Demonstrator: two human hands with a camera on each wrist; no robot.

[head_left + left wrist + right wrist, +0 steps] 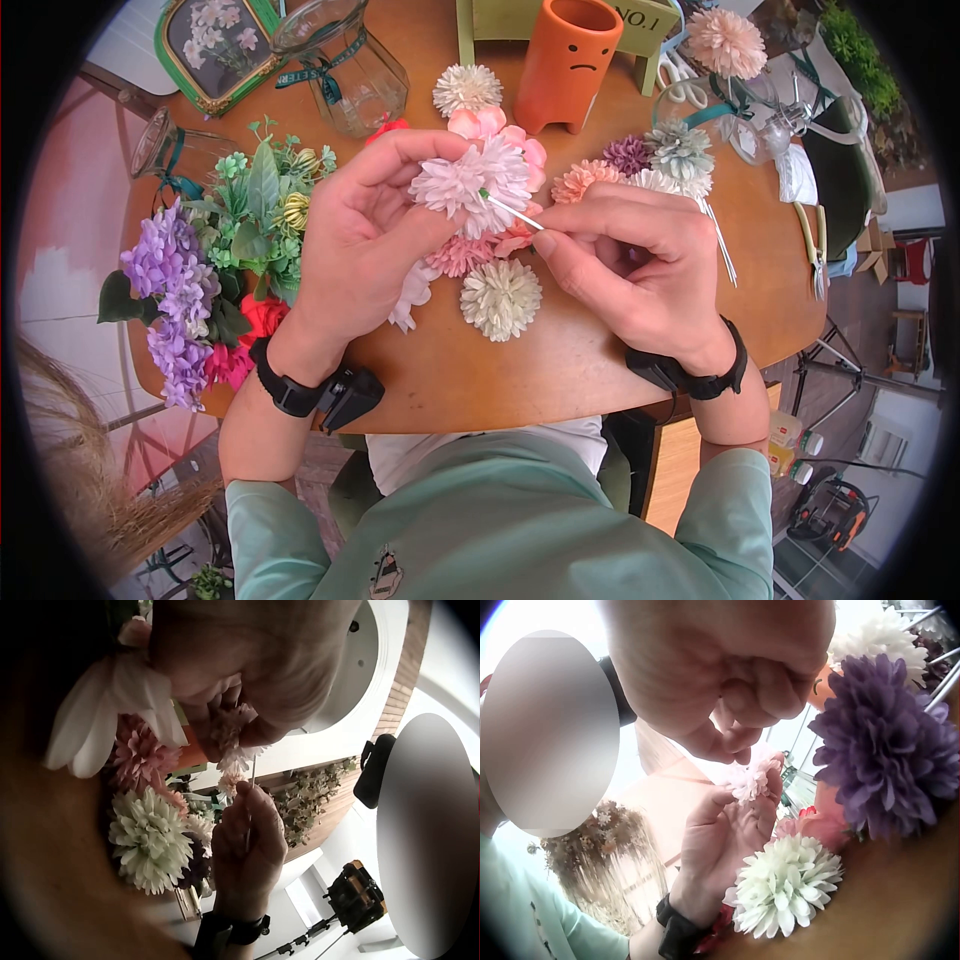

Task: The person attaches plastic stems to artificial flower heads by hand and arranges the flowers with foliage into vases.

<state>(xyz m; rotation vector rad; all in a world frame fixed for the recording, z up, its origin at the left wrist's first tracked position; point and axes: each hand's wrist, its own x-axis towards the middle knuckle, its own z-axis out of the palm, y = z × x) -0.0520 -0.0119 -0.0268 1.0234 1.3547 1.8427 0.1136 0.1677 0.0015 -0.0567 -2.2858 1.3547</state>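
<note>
My left hand (355,235) holds a pale pink artificial flower (460,188) between thumb and fingers, with its green-centred back turned up. Thumb and forefinger of my right hand (645,265) pinch a thin white stick (516,213), whose far end meets the green centre. Under the hands lie a cream-white flower head (500,300), a deeper pink one (460,256) and a larger pink bloom partly covered by the held flower. Beside the right hand are a purple flower head (889,746), a grey-green one (681,150) and an orange-pink one (585,182).
Purple flowers (170,260) and green foliage (262,190) fill the table's left side. Behind stand a glass vase (365,90), a green picture frame (172,60) and an orange sad-faced pot (565,75). Several white sticks (722,245) and yellow-handled pliers (815,240) lie at right.
</note>
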